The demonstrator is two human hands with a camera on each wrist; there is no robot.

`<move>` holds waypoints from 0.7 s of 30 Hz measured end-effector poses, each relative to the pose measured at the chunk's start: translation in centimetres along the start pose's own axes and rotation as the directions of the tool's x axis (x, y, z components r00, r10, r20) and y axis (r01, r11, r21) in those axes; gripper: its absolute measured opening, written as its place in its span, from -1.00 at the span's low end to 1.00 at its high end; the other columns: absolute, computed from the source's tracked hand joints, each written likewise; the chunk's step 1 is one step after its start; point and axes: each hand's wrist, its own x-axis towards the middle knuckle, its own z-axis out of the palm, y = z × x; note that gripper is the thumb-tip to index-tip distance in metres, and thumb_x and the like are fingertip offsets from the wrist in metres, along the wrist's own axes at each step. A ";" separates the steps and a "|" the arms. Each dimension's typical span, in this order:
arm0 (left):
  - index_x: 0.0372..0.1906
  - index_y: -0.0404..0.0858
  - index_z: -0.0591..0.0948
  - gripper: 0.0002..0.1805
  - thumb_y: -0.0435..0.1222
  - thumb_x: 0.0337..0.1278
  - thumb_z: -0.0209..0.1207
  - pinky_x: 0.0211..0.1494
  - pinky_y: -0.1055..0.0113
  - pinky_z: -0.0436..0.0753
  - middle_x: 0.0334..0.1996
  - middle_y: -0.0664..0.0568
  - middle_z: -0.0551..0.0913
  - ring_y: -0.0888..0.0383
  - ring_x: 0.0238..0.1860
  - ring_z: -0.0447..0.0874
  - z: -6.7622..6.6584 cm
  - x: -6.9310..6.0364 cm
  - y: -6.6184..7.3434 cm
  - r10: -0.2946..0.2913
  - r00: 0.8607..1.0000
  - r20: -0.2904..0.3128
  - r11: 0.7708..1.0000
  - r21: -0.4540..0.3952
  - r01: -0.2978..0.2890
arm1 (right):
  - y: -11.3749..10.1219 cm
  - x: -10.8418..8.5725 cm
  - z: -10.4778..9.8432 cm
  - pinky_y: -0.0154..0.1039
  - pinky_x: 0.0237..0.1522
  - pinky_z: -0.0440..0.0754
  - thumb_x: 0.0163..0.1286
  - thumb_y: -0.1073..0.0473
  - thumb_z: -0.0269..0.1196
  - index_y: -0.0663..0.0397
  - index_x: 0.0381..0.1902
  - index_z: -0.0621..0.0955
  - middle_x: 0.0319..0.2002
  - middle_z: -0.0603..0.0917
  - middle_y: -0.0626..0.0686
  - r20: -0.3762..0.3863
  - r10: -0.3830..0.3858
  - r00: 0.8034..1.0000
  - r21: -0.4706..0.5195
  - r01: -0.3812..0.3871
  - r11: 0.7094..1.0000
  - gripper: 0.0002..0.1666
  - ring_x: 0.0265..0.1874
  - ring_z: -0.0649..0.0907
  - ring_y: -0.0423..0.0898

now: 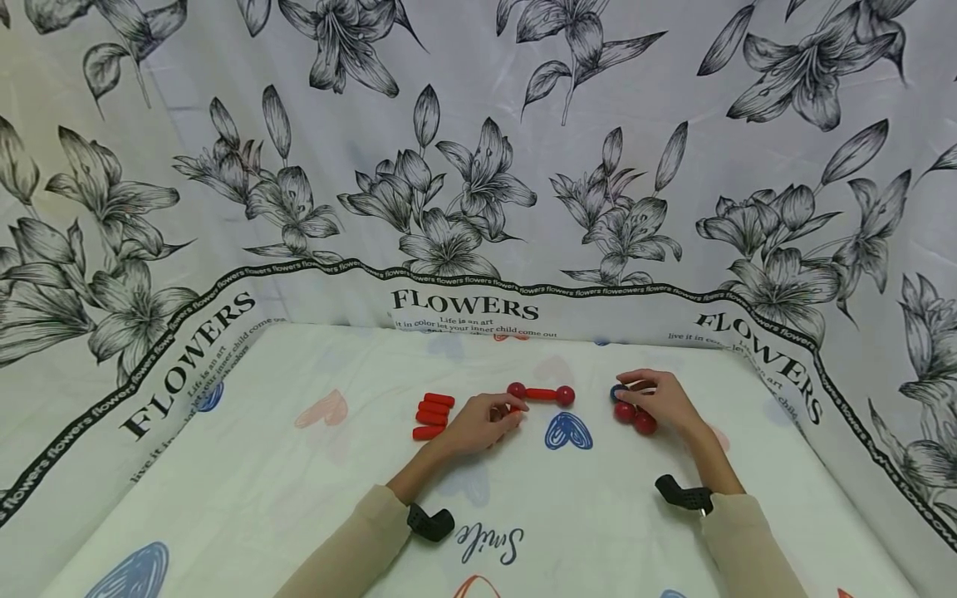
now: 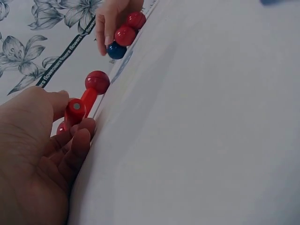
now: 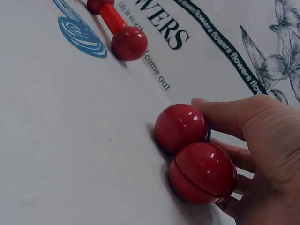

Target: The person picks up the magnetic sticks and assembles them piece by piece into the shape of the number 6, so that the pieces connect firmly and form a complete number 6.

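In the left grip [image 1: 480, 425], a bright red rod [image 2: 76, 107]; left of it, more red rods [image 1: 429, 433]; just beyond, another red rod [image 1: 541, 394] between red balls [image 1: 565, 396]. At the right grip [image 1: 661, 401], a dark blue ball [image 2: 116, 50] beside two glossy red spheres [image 3: 203, 173]. Under both, a white desk [image 1: 247, 490] with blue and pink hearts; beyond, white fabric [image 1: 463, 195] with black flowers.

A white lily-print curtain [image 1: 463, 50] (lettered "FLOWERS") hangs around the desk [image 1: 224, 515]. Heart-patterned white cloth [image 1: 359, 490] covers it.
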 end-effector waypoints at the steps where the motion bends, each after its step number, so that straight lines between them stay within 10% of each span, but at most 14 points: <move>1: 0.00 0.04 0.63 -0.74 -0.06 0.29 0.10 -0.56 0.38 0.48 -0.53 0.11 0.56 0.16 -0.60 0.52 0.0 0.0 0.0 -0.003 1.000 0.001 1.000 -0.010 0.003 | 0.2 0.1 0.1 -0.10 0.01 0.52 0.18 -0.23 0.30 -0.07 0.09 0.60 0.07 0.61 0.11 -0.003 -0.007 1.000 -0.010 0.007 1.000 -0.42 0.03 0.56 0.04; 21: 0.06 0.02 0.61 -0.73 -0.18 0.38 0.00 -0.60 0.40 0.46 -0.52 0.03 0.55 0.16 -0.64 0.50 -0.3 -0.2 0.3 -0.041 0.999 0.025 0.995 -0.095 0.043 | -1.5 -0.3 -0.7 -0.05 0.10 0.50 0.32 -0.20 0.17 -0.07 0.22 0.49 0.12 0.55 0.10 -0.087 -0.030 0.996 0.062 0.035 0.997 -0.40 0.11 0.48 0.05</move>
